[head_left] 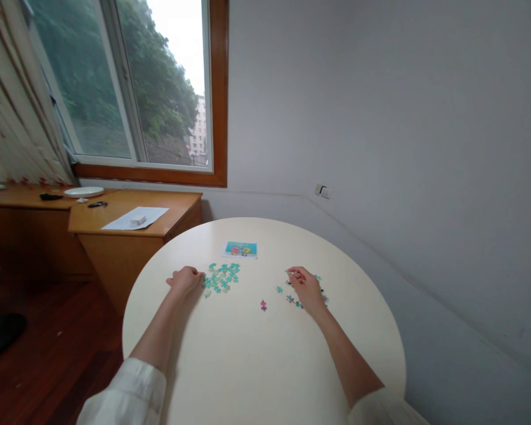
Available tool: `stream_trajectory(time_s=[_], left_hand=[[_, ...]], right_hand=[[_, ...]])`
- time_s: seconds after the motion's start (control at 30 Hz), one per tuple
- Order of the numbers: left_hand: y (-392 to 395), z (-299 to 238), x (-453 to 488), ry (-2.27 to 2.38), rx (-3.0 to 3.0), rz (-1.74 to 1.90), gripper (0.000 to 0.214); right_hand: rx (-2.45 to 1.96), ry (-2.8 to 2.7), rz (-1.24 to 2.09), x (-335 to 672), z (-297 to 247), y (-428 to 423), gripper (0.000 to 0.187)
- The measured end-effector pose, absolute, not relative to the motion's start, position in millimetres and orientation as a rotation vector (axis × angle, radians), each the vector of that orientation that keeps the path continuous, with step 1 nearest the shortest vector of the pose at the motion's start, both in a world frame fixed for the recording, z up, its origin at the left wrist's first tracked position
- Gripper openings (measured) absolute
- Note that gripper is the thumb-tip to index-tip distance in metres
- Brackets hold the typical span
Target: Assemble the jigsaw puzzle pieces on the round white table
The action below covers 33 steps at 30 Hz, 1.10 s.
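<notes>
Several teal and green jigsaw puzzle pieces (pixel 223 277) lie in a loose pile on the round white table (pixel 243 360). At the pile's left edge is my left hand (pixel 186 280), its fingers closed together; whatever they may hold is too small to make out. My right hand (pixel 307 288) is over a smaller scatter of darker puzzle pieces (pixel 291 299), partly hiding them. Its fingers are curled, with a small green puzzle piece (pixel 287 271) at the fingertips. Between the two groups, a single pink puzzle piece (pixel 263 305) lies alone.
Behind the pieces lies a picture card (pixel 241 249) with colourful cartoon figures. A wooden desk (pixel 186 208) at the left bears a white sheet of paper (pixel 128 219) and a white plate (pixel 84 192). The wall (pixel 380 147) rises behind and to the right.
</notes>
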State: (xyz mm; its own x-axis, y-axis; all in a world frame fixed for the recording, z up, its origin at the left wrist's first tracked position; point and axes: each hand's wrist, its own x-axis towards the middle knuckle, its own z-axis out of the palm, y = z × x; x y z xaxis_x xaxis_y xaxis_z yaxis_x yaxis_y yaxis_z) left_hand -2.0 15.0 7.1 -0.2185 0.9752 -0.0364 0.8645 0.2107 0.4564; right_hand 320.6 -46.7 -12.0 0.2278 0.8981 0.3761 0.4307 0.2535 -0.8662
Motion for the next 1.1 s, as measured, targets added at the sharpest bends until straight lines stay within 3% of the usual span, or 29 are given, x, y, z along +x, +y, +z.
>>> stream_trajectory(time_s=[0.77, 1.1], left_hand=[[14, -1, -4, 2.218, 1.724, 0.571, 0.028], [12, -2, -1, 2.223, 1.672, 0.845, 0.022]], right_hand=[[-1.38, -1.284, 0.492, 336, -14, -45, 0.028], [-1.425, -1.15, 0.169, 355, -16, -40, 0.026]])
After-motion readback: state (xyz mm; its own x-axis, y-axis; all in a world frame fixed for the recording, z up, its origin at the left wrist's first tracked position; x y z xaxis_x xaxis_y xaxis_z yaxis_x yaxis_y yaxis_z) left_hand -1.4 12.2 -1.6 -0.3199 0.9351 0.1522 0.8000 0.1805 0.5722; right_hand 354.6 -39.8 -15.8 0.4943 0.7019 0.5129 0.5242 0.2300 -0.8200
